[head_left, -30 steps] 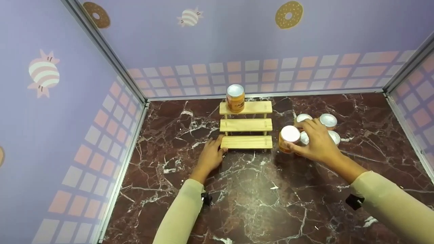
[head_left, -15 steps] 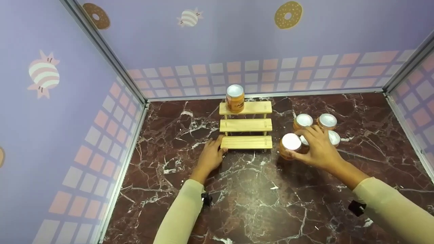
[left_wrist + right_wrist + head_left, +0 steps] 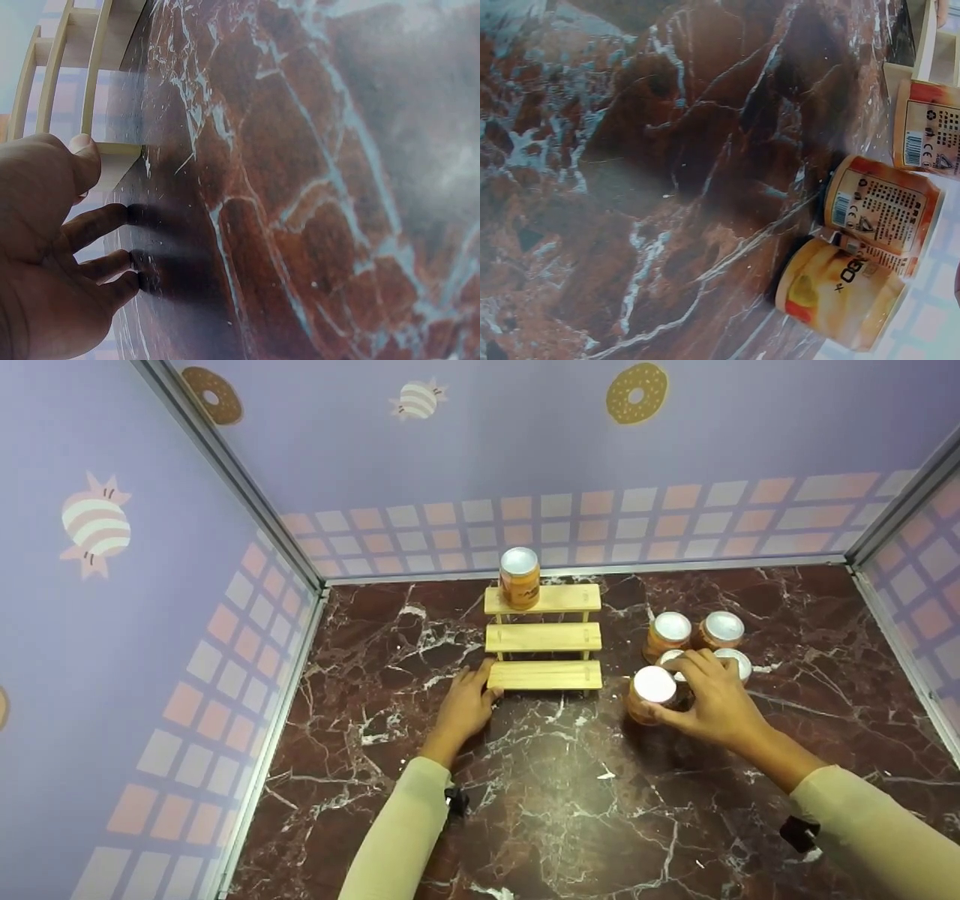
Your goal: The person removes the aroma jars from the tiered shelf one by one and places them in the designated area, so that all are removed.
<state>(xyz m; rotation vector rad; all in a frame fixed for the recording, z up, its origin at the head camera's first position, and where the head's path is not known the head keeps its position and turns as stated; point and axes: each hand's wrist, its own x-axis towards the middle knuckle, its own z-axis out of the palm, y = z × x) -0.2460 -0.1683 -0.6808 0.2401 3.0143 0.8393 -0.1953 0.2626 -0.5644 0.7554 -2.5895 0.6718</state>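
Observation:
A small three-step wooden shelf (image 3: 544, 637) stands on the table, an orange can (image 3: 520, 581) with a silver top upright on its highest step at the left. My left hand (image 3: 465, 705) holds the left end of the lowest step, thumb at the front; in the left wrist view its other visible fingers touch the tabletop. Right of the shelf, my right hand (image 3: 716, 701) grips an orange can (image 3: 649, 705) with a white-looking top between thumb and fingers. In the right wrist view this can (image 3: 930, 127) appears near the shelf; the gripping fingers are mostly out of frame.
Several matching cans stand close together behind and beside my right hand: one back left (image 3: 670, 637), one back right (image 3: 721, 630), others partly hidden by the fingers. Patterned purple walls (image 3: 465, 457) border the dark marbled tabletop (image 3: 555, 795) at the back and sides.
My right hand has moved the can toward me and slightly right, away from the shelf, uncovering the back-left can. My left hand has stayed at the shelf.

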